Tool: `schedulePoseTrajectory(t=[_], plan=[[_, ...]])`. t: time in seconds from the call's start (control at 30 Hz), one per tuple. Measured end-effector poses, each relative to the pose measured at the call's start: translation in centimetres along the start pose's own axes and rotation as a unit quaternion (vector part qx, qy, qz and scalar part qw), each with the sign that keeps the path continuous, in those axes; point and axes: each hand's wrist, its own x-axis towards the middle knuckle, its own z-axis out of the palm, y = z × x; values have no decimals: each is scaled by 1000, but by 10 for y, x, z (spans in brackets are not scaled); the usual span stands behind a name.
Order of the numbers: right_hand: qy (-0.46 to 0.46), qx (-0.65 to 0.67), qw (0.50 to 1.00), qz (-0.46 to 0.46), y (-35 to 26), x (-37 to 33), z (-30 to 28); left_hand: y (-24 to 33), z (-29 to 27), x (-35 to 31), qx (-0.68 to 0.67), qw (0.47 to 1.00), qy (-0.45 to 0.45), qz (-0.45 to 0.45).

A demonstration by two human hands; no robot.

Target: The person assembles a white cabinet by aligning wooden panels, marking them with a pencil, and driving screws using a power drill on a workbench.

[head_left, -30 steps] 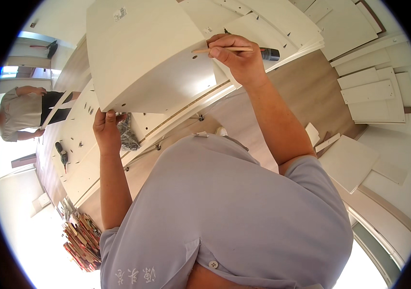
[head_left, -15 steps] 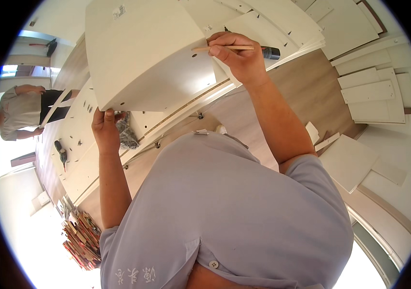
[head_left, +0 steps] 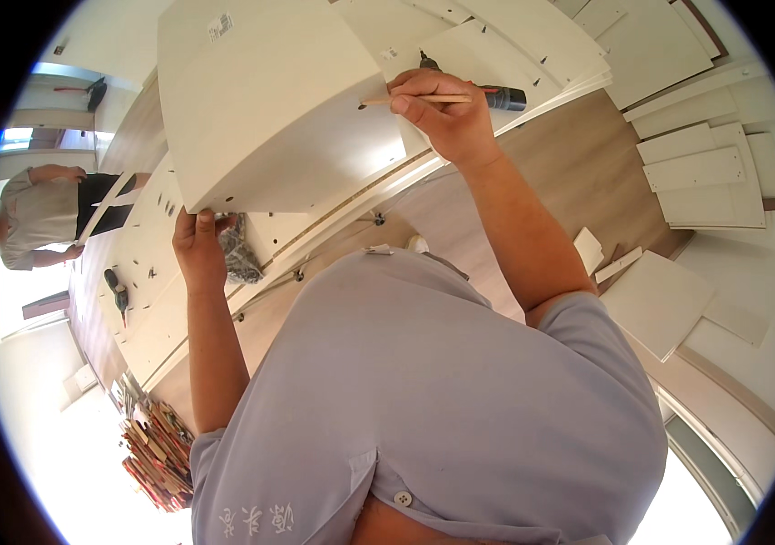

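A white panel box (head_left: 260,91) stands on the worktable, with a dark hole near each end of the panel edge facing me. My left hand (head_left: 198,243) grips its near left corner, thumb and fingers closed on the edge. In a pinch, my right hand (head_left: 446,118) holds a thin wooden stick (head_left: 453,98). The stick's tip is at the right-hand hole; whether it is inside, I cannot tell. Beyond my right hand lies a black power tool (head_left: 505,97), partly covered by the hand. A clear plastic bag of small hardware (head_left: 240,256) sits beside my left hand.
Flat white boards (head_left: 533,45) with scattered screws lie at the far right of the table. A second dark tool (head_left: 117,295) rests at the left. Another person (head_left: 42,213) stands at the far left. White panels (head_left: 705,173) lean to the right; offcuts (head_left: 160,450) are piled at lower left.
My right hand has shifted slightly left and down, bringing the stick's tip to the hole. My left hand keeps its grip on the box corner.
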Motion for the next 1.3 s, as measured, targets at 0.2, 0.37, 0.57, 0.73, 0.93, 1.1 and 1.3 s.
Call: schedulePoseTrajectory(t=[0.2, 0.37, 0.57, 0.73, 0.93, 1.1, 1.3], plan=[[-7, 8, 1000, -20, 0, 2, -1, -1, 0, 0, -6, 1000, -8, 3], [-8, -5, 1000, -25, -6, 5, 2, -1, 1, -1, -5, 1000, 1, 0], [10, -2, 999, -40, -5, 2, 3, -1, 1, 1, -13, 1000, -12, 6], [-2, 8, 1000, -29, -10, 8, 5, -2, -1, -1, -3, 1000, -9, -2], [8, -16, 1000, -13, 4, -2, -1, -4, -1, 1, -8, 1000, -10, 7], [-15, -5, 998, -55, -7, 6, 2, 0, 0, 0, -27, 1000, -11, 4], [16, -29, 999, -37, -3, -2, 4, -5, -1, 2, -23, 1000, -6, 4]])
